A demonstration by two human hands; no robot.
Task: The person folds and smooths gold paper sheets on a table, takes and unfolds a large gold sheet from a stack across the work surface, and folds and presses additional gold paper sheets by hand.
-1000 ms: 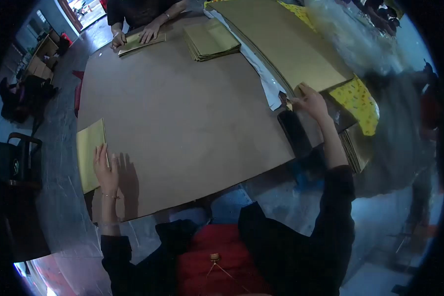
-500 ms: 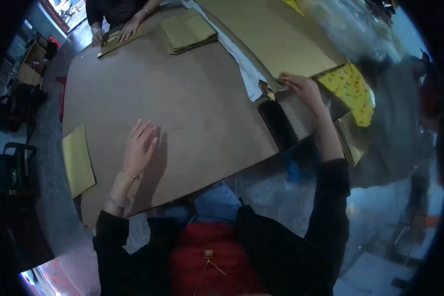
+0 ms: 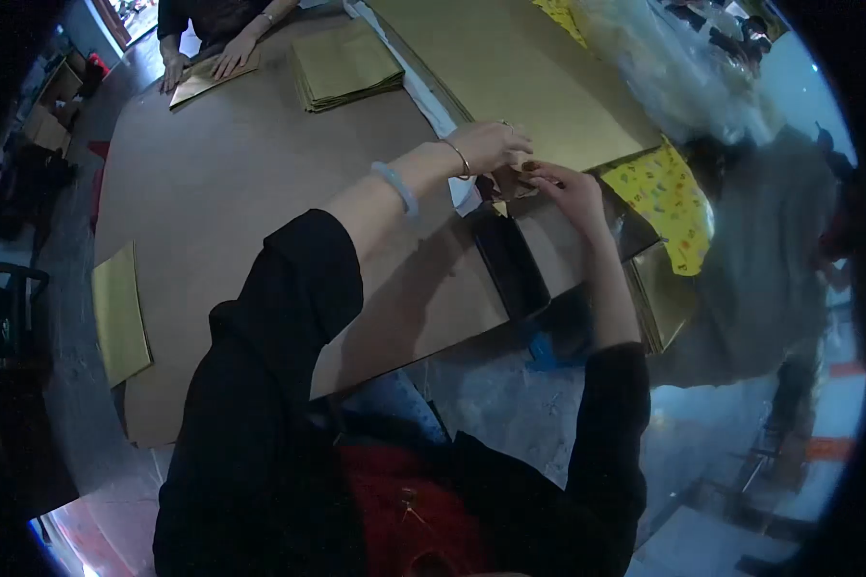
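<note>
My left hand (image 3: pixel 491 147) reaches across to the near corner of the big stack of gold sheets (image 3: pixel 539 77), fingers bent together. Close beside it, my right hand (image 3: pixel 570 188) has its fingertips pinched at that same corner. What lies between the fingertips is too small to make out. Just below the hands is a black oblong object (image 3: pixel 510 262) with a small yellowish piece (image 3: pixel 499 208) at its top end. A white strip (image 3: pixel 423 91) runs along the stack's left edge.
A folded gold sheet (image 3: pixel 120 313) lies at the table's left edge. Another person's hands (image 3: pixel 233 58) rest on a gold sheet across the brown table (image 3: pixel 260 192), beside a gold pile (image 3: pixel 346 65). Yellow patterned material (image 3: pixel 659 202) and more folded sheets (image 3: pixel 662 288) are at right.
My left hand has moved from the left sheet, across the table, to the stack's corner beside my right hand. My right hand has stayed near that corner. The view has shifted slightly.
</note>
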